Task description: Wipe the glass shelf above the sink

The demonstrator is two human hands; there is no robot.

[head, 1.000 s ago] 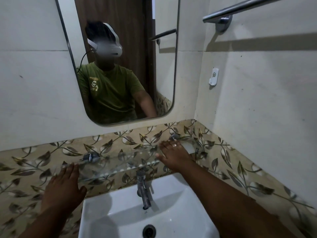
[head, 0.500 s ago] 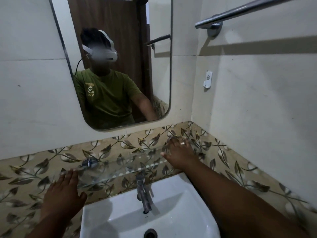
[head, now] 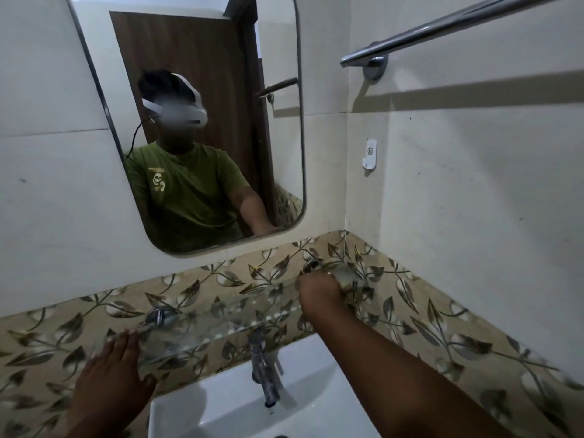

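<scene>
Our left hand (head: 110, 371) lies open and flat on the clear glass shelf (head: 221, 317) above the white sink (head: 316, 374); our right hand (head: 319, 290) curls closed at its far right end, contents unclear. Glass seems slippery, fragile: press lightly.

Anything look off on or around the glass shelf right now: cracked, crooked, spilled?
Nothing stands out. The glass shelf looks level and whole on its mounts. The left hand rests flat at its left end; the right hand is at its right end, perhaps over a pale cloth, too blurred to confirm.
</scene>
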